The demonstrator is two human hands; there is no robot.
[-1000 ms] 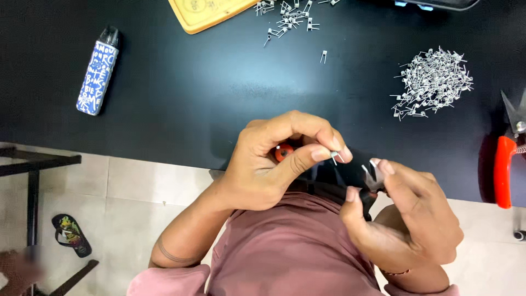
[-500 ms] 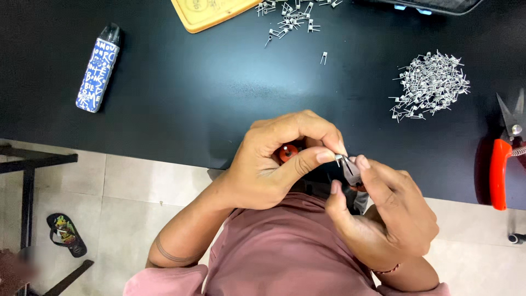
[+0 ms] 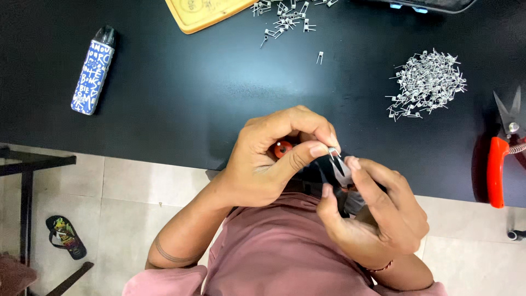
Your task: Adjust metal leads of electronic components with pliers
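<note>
My left hand [image 3: 274,159] is curled near the table's front edge, pinching a tiny metal wire coil [image 3: 332,149] between thumb and forefinger; a small red round part [image 3: 282,148] shows inside its palm. My right hand [image 3: 378,214] sits just right of it and grips a small dark metal tool [image 3: 341,170] whose tip meets the coil. Both hands hover over my lap, above a dusty pink shirt [image 3: 279,257].
On the black table [image 3: 192,93] lie a pile of metal coils [image 3: 427,82], scattered coils [image 3: 282,16] by a yellow tray [image 3: 203,11], a blue patterned device [image 3: 92,71] and red-handled snips [image 3: 501,159]. A sandal [image 3: 66,237] lies on the tiled floor.
My right hand has moved left and up, bringing the tool's tip against the coil held by my left hand. The left hand has barely shifted.
</note>
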